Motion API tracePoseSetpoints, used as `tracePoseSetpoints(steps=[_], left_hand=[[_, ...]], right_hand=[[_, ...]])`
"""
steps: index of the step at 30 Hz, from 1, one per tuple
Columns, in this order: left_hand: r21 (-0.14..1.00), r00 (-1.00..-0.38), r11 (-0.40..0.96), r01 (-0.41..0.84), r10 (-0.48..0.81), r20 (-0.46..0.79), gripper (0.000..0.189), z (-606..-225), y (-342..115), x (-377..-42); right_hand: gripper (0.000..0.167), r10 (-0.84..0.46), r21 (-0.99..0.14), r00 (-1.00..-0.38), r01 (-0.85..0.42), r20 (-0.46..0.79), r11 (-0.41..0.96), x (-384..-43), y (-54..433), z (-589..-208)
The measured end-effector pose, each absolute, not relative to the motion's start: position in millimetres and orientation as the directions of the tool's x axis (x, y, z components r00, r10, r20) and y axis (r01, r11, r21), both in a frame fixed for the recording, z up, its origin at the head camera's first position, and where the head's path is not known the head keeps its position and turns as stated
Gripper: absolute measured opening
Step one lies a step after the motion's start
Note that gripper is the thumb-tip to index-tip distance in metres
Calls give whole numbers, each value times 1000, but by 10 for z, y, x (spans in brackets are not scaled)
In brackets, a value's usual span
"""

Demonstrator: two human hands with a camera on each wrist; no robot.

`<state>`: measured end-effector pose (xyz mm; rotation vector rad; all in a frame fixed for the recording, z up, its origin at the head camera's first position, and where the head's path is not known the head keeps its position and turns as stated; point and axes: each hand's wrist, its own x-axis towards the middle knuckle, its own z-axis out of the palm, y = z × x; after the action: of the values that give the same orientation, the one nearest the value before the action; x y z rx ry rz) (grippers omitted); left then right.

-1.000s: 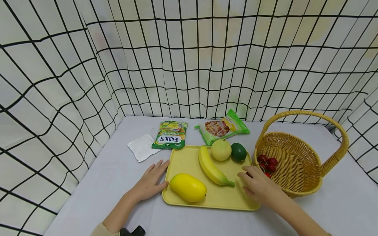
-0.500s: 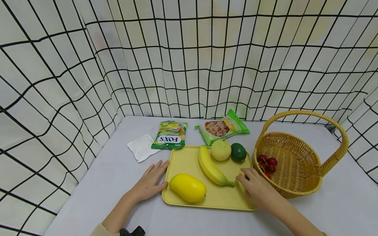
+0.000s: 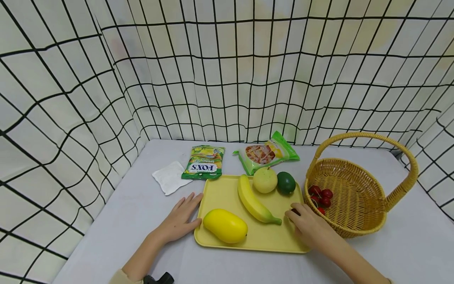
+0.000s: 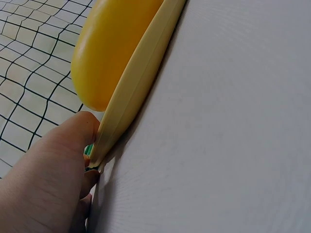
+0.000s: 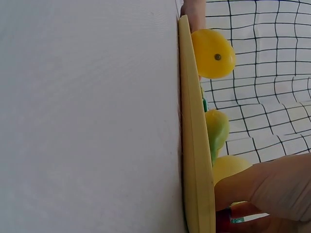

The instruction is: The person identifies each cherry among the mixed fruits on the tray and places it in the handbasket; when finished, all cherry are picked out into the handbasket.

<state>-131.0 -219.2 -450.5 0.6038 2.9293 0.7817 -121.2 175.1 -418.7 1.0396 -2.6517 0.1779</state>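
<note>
My left hand (image 3: 182,219) lies at the left edge of the yellow tray (image 3: 220,193), fingers extended and thumb against the rim. A yellow mango (image 3: 225,226) sits beside that thumb; in the left wrist view the mango (image 4: 109,48) rises above the rim. Over the tray's right side, my right hand (image 3: 310,225) has curled fingers around a small dark red thing (image 5: 223,219), mostly hidden by them. Left of these fingers lies a banana (image 3: 253,201). Behind are a pale yellow-green round fruit (image 3: 265,180) and a dark green, avocado-like fruit (image 3: 286,183).
A wicker basket (image 3: 354,191) with a tall handle stands right of the tray, several red cherries (image 3: 325,197) inside. Behind the tray lie a green FOX'S packet (image 3: 203,162) and another green packet (image 3: 266,154). A white packet (image 3: 171,177) lies left. Black netting surrounds the table.
My right hand has shifted slightly left, away from the basket and over the tray, with the dark thing in its fingers. My left hand and the other fruit stay put.
</note>
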Motion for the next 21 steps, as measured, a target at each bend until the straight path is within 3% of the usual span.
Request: tracePoseSetpoints(steps=[21], left_hand=[[477,-918,793,379,388,84,70,-4537,-2199,-1308]], right_hand=[[28,-654,-34,-712,-682,257,730,-1207,1714,-4135]])
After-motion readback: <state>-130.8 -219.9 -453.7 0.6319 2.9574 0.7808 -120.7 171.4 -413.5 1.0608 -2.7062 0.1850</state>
